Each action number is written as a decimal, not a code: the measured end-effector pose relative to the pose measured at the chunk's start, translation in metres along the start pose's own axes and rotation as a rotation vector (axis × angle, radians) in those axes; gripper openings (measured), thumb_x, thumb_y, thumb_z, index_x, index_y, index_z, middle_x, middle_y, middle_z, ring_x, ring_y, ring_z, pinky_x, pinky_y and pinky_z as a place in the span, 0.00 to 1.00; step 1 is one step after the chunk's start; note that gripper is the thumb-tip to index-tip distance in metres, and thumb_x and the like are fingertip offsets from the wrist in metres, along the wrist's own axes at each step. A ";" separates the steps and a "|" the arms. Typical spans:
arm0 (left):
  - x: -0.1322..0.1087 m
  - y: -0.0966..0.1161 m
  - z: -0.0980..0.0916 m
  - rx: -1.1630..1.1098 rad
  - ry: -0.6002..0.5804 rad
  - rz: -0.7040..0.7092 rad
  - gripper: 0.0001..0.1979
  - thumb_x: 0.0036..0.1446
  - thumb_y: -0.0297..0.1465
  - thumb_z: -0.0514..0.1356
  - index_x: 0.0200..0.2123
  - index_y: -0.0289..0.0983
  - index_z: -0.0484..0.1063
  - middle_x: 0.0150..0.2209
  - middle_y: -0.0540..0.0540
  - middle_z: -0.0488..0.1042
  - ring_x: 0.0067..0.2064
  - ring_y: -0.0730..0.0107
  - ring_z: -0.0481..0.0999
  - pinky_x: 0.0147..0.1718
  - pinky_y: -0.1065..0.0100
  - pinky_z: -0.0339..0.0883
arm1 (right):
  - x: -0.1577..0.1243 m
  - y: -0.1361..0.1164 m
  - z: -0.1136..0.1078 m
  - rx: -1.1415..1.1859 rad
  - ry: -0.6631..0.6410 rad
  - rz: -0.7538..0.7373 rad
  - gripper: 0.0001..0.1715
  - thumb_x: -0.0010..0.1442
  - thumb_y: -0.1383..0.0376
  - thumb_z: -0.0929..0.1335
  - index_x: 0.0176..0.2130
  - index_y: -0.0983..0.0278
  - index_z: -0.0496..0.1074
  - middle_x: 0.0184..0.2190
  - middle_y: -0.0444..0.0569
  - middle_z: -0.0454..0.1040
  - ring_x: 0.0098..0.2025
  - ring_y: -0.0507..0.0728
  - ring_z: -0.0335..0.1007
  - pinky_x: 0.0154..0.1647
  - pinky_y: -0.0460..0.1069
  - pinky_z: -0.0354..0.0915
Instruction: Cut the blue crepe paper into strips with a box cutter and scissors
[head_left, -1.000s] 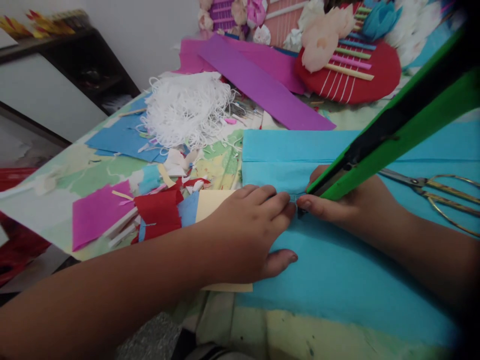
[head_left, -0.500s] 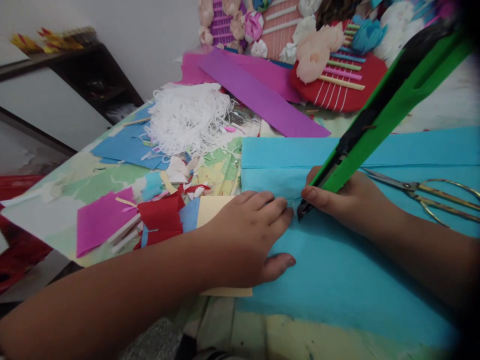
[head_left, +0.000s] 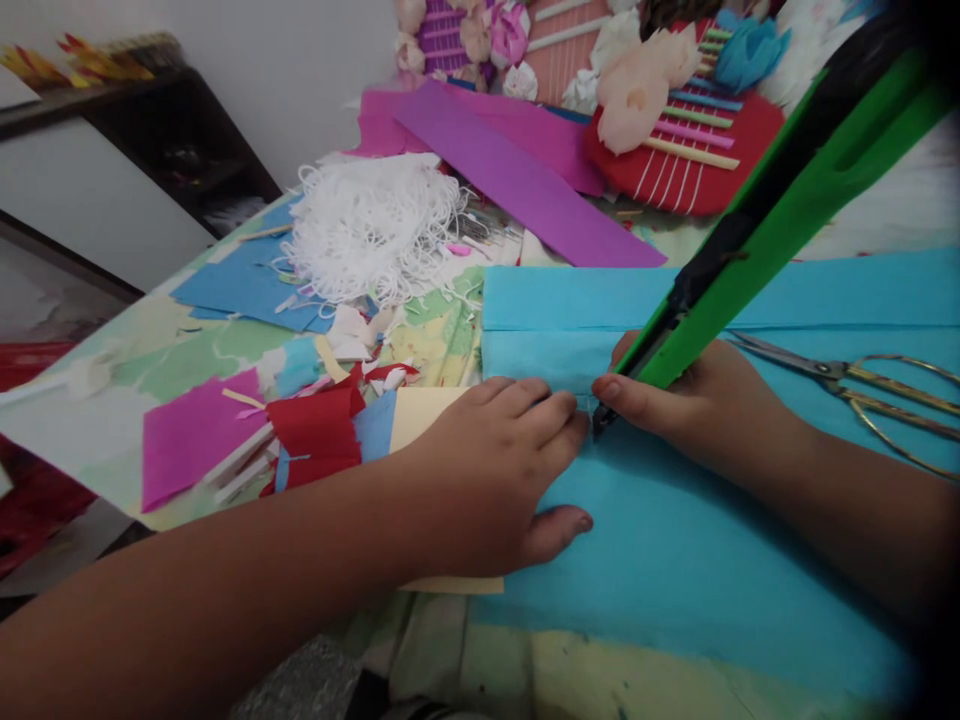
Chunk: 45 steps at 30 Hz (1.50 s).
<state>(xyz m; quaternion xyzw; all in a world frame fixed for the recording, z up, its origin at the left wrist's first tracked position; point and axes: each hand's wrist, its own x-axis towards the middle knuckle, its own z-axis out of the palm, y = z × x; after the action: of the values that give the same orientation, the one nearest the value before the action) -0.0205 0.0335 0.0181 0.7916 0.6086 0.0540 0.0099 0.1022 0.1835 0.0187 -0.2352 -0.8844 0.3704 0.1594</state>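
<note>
A large light blue paper sheet (head_left: 675, 560) lies folded on the table in front of me. My left hand (head_left: 495, 470) rests flat on its left part, fingers stretched out and pressing the paper down by the fold. My right hand (head_left: 690, 405) is closed around a green and black utility knife (head_left: 765, 210). The knife's tip touches the blue paper at the fold, right beside my left fingertips. Its long handle slants up to the upper right.
Gold-handled scissors (head_left: 862, 385) lie on the blue sheet at the right. A pile of white shredded strips (head_left: 375, 225), purple paper strips (head_left: 525, 175), red, pink and blue scraps (head_left: 300, 430) and paper flower decorations (head_left: 652, 90) crowd the table's left and far side. A dark shelf (head_left: 150, 130) stands at the left.
The knife tip and my right hand have shifted a little left along the fold, toward my left fingertips. My left hand stays pressed on the paper.
</note>
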 end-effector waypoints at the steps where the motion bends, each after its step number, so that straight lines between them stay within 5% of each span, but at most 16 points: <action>1: 0.000 0.000 0.000 0.002 0.005 0.001 0.31 0.57 0.45 0.50 0.55 0.27 0.60 0.52 0.34 0.64 0.53 0.49 0.61 0.52 0.51 0.55 | 0.000 0.000 0.000 -0.011 0.001 0.001 0.21 0.46 0.50 0.67 0.17 0.62 0.61 0.13 0.42 0.61 0.19 0.50 0.56 0.20 0.47 0.52; 10: 0.000 0.001 0.000 -0.001 -0.006 -0.007 0.30 0.57 0.44 0.50 0.55 0.26 0.61 0.52 0.34 0.64 0.52 0.48 0.61 0.52 0.51 0.54 | -0.003 -0.003 0.002 -0.118 -0.009 -0.024 0.21 0.45 0.49 0.66 0.17 0.62 0.61 0.12 0.41 0.58 0.18 0.50 0.54 0.20 0.47 0.51; 23: 0.000 0.000 0.000 0.022 -0.012 -0.010 0.31 0.57 0.45 0.49 0.55 0.27 0.60 0.52 0.35 0.64 0.53 0.49 0.61 0.52 0.51 0.54 | -0.001 0.002 -0.005 0.118 -0.052 0.013 0.25 0.46 0.45 0.65 0.18 0.64 0.63 0.16 0.42 0.61 0.21 0.50 0.56 0.22 0.47 0.54; 45: 0.000 -0.001 0.002 0.028 0.012 0.004 0.31 0.57 0.45 0.49 0.55 0.26 0.60 0.51 0.34 0.65 0.52 0.48 0.61 0.51 0.51 0.55 | -0.006 0.000 0.000 -0.071 -0.039 0.015 0.24 0.44 0.46 0.66 0.17 0.63 0.61 0.14 0.42 0.59 0.19 0.49 0.54 0.20 0.47 0.52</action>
<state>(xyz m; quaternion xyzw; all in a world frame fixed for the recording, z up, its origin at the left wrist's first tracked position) -0.0212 0.0338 0.0161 0.7926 0.6077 0.0502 -0.0049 0.1074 0.1798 0.0178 -0.2398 -0.8981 0.3445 0.1310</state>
